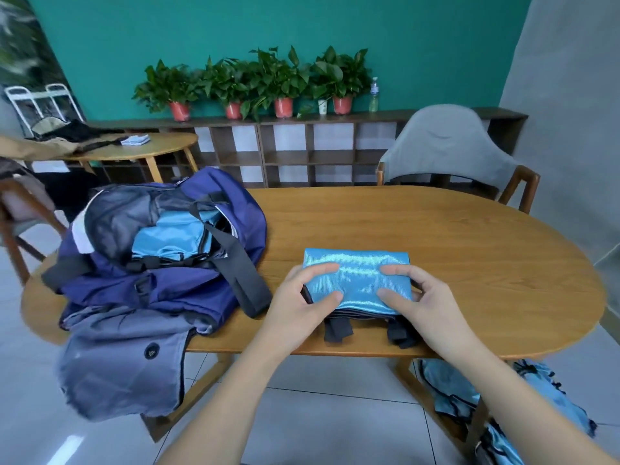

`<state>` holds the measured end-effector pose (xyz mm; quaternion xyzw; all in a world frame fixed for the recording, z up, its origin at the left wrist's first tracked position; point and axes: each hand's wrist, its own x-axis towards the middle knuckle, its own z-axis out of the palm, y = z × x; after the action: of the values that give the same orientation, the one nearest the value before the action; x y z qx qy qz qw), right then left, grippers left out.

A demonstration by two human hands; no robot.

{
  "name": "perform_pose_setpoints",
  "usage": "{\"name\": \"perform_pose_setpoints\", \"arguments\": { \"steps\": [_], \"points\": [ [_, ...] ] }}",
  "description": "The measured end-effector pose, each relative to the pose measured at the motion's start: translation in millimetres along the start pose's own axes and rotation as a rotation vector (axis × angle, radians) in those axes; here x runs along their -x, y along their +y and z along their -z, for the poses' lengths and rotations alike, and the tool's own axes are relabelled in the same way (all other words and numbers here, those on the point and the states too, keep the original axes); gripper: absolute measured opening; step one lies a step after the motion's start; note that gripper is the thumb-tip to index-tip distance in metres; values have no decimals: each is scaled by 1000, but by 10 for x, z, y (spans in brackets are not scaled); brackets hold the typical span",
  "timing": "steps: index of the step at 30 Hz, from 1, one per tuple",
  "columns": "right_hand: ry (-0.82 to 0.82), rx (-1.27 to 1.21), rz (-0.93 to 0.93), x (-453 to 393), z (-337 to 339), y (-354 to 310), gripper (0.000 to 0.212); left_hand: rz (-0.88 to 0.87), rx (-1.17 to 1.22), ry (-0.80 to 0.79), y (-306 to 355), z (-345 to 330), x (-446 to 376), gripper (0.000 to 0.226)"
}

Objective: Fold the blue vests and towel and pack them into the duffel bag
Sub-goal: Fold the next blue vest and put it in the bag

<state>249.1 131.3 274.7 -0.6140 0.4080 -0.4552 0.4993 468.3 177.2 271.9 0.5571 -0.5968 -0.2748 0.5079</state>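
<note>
A: On the near edge of the wooden table (436, 229), folded blue vest (357, 278), shiny, black straps poking out toward the person. Hands?

B: Both on it. Left hand (298, 303) grips the left end, thumb on top, fingers curled over the far side. Right hand (426, 297) does the same at the right end. Pinching the stack, not flat.

A: Bag?

B: Duffel bag (161, 250), navy, left on the table, mouth open, blue fabric already lying inside. Grey jacket (124, 357) hangs off the edge under it. More blue vests (496, 404) piled low right, by the table leg, unfolded I think.

A: Step?

B: My read: lift the folded one and carry it left into the bag.

A: Tips?

B: Satin looks slippery, so squeeze all layers together and keep it level or the fold slides apart. Tuck those straps under first. Bag's shoulder strap (235, 263) crosses the opening; go in behind it, lay flat on what's inside.
</note>
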Motion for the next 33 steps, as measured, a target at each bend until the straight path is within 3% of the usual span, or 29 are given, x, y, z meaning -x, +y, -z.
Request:
{"name": "perform_pose_setpoints", "arguments": {
  "steps": [8, 12, 16, 25, 33],
  "points": [
    [-118, 82, 102, 0, -1086, -352, 28, 14, 79, 303, -54, 1205, 352, 30],
    [-196, 144, 128, -199, -1797, -532, 36, 45, -103, 408, -102, 1939, 396, 28],
    [-275, 177, 112, -518, -2494, -634, 25, 145, -317, 485, -201, 2616, 232, 22],
    [-214, 121, -51, -1590, -3686, -583, 40, 198, -505, 435, -741, 3253, -697, 34],
    [-112, 375, 52, -2239, -3793, -416, 52, 285, -430, 337, -938, 2987, -1526, 43]
  ]
}}
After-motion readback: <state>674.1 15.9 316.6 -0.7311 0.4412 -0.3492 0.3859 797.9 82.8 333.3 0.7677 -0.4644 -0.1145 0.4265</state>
